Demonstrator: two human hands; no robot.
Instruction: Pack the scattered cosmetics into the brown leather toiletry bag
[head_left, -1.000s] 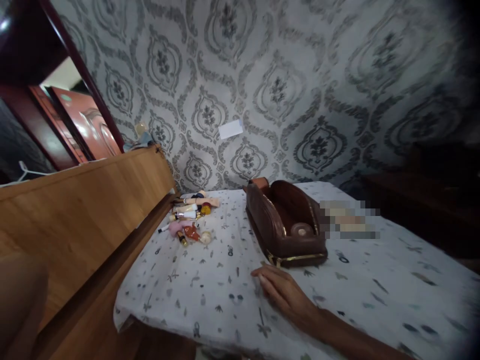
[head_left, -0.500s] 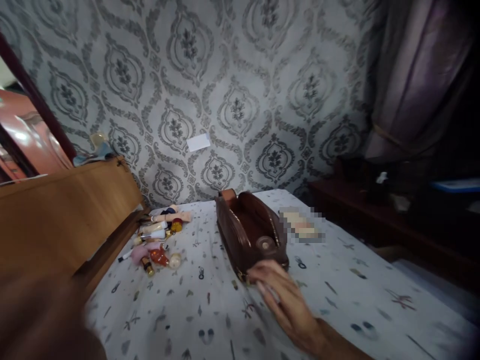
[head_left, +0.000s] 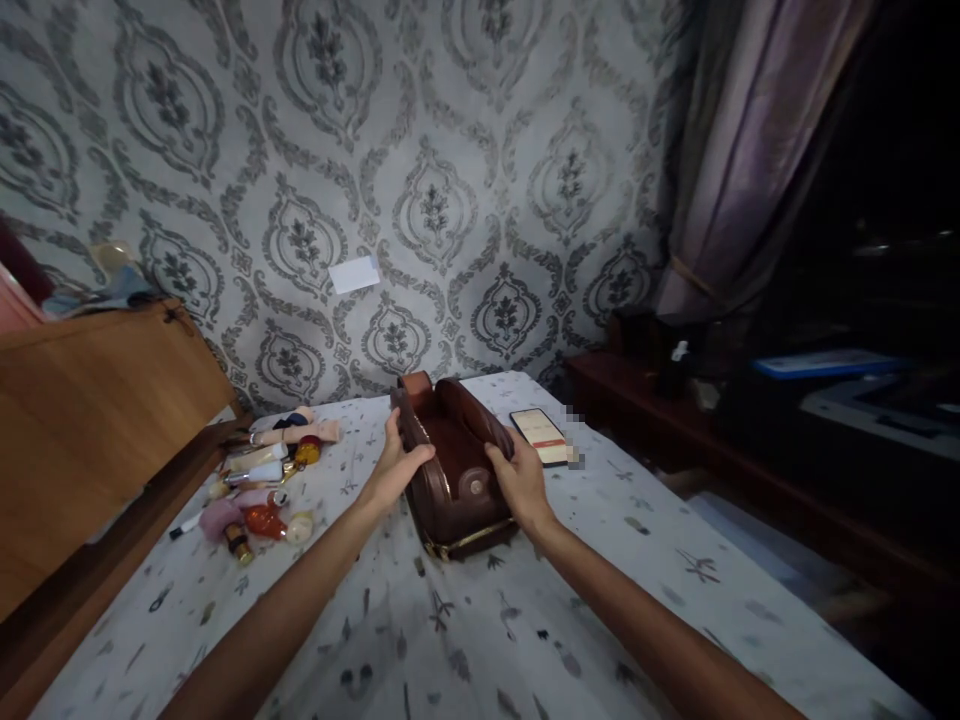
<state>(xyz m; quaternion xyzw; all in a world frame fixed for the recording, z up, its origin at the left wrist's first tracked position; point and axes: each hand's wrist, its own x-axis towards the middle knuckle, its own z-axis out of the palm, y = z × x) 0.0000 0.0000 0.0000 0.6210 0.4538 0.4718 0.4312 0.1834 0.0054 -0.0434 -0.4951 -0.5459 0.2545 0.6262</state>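
An unzipped brown leather bag (head_left: pixel 465 515) stands on the patterned white sheet (head_left: pixel 420 640), its mouth spread apart and its inside dark. My left hand (head_left: pixel 394 470) grips the left side of the opening, thumb over the rim and fingers outside. On the opposite side, my right hand (head_left: pixel 521 480) holds the right rim in the same way. A round snap shows on the bag's near flap. The bottom of the bag is too dark to make out.
Left of the bag lies a pile of cosmetics: tubes, brushes, a red bottle (head_left: pixel 264 521) and a pink item (head_left: pixel 221 518). A lit phone (head_left: pixel 541 437) lies to the right. A wooden headboard (head_left: pixel 112 400) borders the left side; a patterned wall rises behind.
My left hand has come in from the lower left and taken hold of the bag's left rim. My right hand has moved from the near end to the right rim. The view has shifted right.
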